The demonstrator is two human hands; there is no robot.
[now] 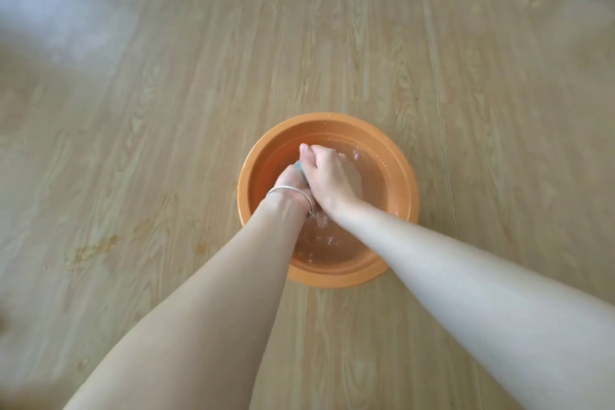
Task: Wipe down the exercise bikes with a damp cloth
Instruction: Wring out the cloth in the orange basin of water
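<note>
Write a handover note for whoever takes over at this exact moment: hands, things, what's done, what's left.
Left hand: grips the cloth.
Right hand: curled round the same cloth, pressed against the left hand.
Both hands are over the basin of water on the floor; only a sliver of cloth shows.
Done: the cloth looks wetted, probably mid-wring.
Left: finish wringing, then wipe the bikes; none is in view.
</note>
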